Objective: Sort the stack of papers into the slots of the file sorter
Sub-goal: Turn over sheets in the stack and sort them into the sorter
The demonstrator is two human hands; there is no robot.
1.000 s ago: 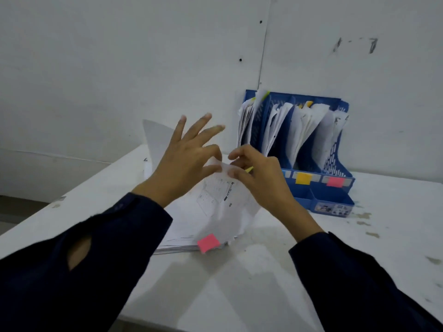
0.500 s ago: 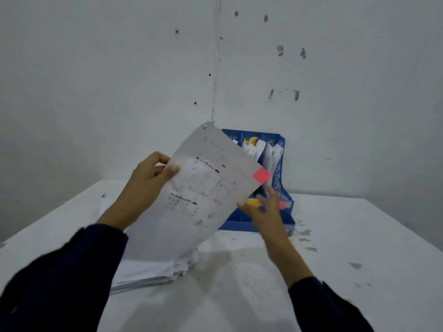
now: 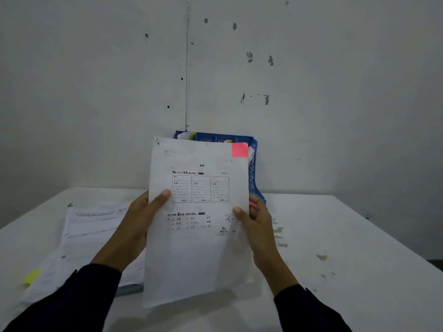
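I hold a printed white sheet [image 3: 199,245] upright in front of me, with a pink sticky tab [image 3: 239,150] at its top right corner. My left hand [image 3: 139,216] grips its left edge, thumb on the front. My right hand [image 3: 257,224] pinches its right edge. The blue file sorter [image 3: 254,173] stands against the wall behind the sheet and is mostly hidden by it; some papers show at its top. The stack of papers [image 3: 91,240] lies on the white table [image 3: 347,271] to the left, with a yellow tab [image 3: 32,276] sticking out near its front.
A grey wall [image 3: 311,104] with dark marks rises right behind the sorter. Brownish stains [image 3: 279,233] dot the table to the right of my right hand. The table's right edge runs down to the lower right.
The sheet came up off the stack and turned from tilted to upright and square to me. My right hand went from loose beside it to pinching its right edge.
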